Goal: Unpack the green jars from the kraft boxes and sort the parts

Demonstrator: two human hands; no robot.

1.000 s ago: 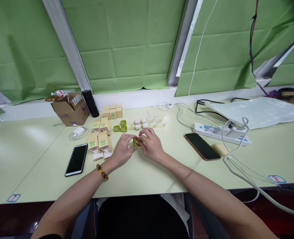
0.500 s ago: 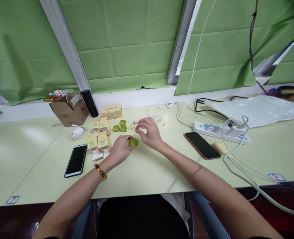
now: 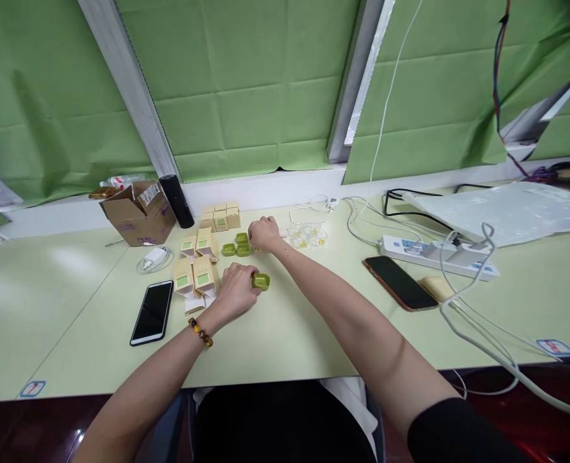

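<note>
My left hand (image 3: 239, 287) is closed around the side of a small green square cup (image 3: 261, 281), held just over the table with its mouth facing me. Further back, my right hand (image 3: 264, 234) reaches down with curled fingers beside a group of three more green cups (image 3: 242, 249). Small yellow pieces (image 3: 256, 249) lie under and in front of that hand, mostly covered by it. Whatever its fingertips pinch is hidden. Right of the wrist stand several clear cups (image 3: 306, 235) with yellow bits inside; a pinkish piece (image 3: 283, 234) shows partly behind the wrist.
Opened small cartons (image 3: 204, 275) stand left of my left hand, with closed ones (image 3: 220, 218) behind. A phone (image 3: 151, 312) lies at left, another phone (image 3: 399, 283) at right near a power strip (image 3: 439, 256) with cables. A cardboard box (image 3: 140, 215) and black cylinder (image 3: 175, 200) stand at the back.
Both hands were together at the green cup. My right hand has let go of it and moved away to the small pieces at the back. The cup stays in my left hand.
</note>
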